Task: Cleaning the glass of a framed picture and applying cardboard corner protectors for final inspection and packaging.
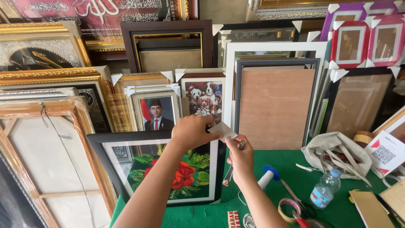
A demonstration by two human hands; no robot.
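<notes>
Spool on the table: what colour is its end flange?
Blue, on a white spool, seen in the head view.

Lighting: bright, even daylight; soft shadows. Glare: faint reflections on glazed picture frames (201,98). Focus: sharp throughout. Distortion: mild wide-angle bending at edges.

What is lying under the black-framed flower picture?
The flower picture rests on the green table cover; its lower right corner overlaps it. The left arm hides part; underneath stays unseen.
</notes>
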